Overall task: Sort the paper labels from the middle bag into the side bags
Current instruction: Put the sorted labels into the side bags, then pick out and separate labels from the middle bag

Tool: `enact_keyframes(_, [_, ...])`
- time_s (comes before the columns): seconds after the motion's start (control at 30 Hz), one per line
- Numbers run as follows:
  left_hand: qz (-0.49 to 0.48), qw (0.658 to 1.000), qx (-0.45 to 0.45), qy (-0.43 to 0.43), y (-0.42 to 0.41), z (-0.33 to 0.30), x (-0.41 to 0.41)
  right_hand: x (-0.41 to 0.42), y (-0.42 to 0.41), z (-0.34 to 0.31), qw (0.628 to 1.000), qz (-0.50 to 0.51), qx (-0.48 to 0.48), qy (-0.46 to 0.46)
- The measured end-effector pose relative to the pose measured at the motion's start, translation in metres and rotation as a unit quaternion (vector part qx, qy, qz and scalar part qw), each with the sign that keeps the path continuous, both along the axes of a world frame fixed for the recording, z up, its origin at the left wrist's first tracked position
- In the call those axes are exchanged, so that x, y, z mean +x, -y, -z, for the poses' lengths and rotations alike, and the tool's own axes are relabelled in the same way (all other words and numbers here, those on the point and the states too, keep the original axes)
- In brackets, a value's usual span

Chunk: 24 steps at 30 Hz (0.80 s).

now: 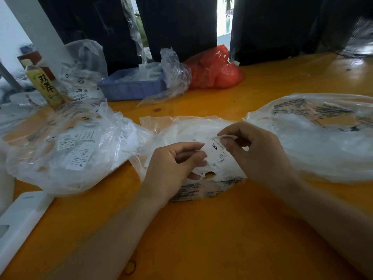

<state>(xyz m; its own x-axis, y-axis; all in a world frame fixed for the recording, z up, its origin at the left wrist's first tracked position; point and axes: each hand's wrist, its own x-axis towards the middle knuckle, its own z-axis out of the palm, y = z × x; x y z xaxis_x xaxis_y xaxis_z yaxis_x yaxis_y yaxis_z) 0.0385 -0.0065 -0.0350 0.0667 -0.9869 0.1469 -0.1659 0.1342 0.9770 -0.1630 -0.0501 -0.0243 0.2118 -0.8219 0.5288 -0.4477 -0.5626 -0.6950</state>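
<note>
A person's hands work over the middle bag (193, 128) on an orange counter (201, 229), both clamped on paper: the right hand (260, 152) pinches a label marked XXL (216, 147) between thumb and fingertips, just above the middle bag, while the left hand (171, 168) curls its grip around a small bunch of other labels (201, 171) beside it. The sorting looks well under way but unfinished. The left bag (66, 150), on one side of the middle bag, already holds labels, among them ones reading XL and XS; the right bag (323, 138), on the other side, is filled with white paper too, and the middle bag still has labels in it. How many remain is hard to judge through the crumpled plastic. The right bag's contents are too blurred to read, its far edge cut off, and the sorting rule is unclear.
</note>
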Motion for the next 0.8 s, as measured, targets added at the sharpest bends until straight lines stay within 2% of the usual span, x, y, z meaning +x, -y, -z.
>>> enact_keyframes(0.27, [0.027, 0.994, 0.025, -0.102, 0.0020, -0.0015, -0.0006, -0.0014, 0.0017, -0.0005, 0.999, 0.007, 0.017, 0.047])
enact_keyframes(0.47, [0.045, 0.994, 0.037, -0.098, 0.0031, 0.0018, -0.0003, -0.0010, 0.0001, -0.0018, 0.998, 0.006, 0.002, 0.068])
enact_keyframes(0.8, [0.021, 0.992, 0.042, -0.116, 0.0036, -0.0004, -0.0014, -0.0012, 0.0032, 0.0029, 1.000, 0.004, 0.026, 0.012])
